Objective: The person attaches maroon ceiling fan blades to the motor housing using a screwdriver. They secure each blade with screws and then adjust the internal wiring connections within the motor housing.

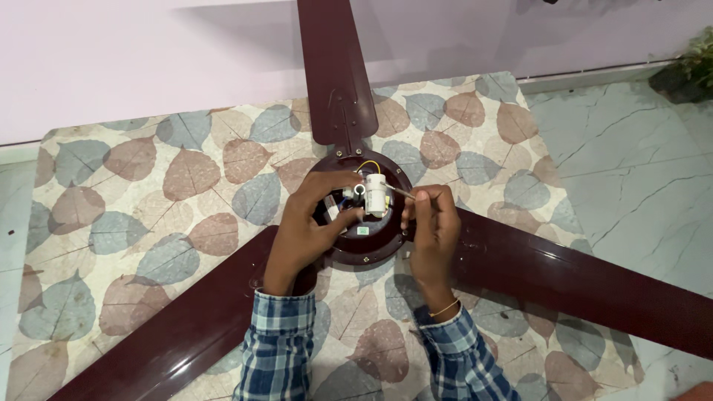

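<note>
Presently, a dark maroon ceiling fan is laid on a bench covered with a leaf-patterned cloth. At its round hub, a small white capacitor is gripped by the left hand, whose fingers are closed around it. A thin metal tool is pinched by the right hand, its tip touching the capacitor's right side.

Home: leaf-print mat, marble floor
</note>
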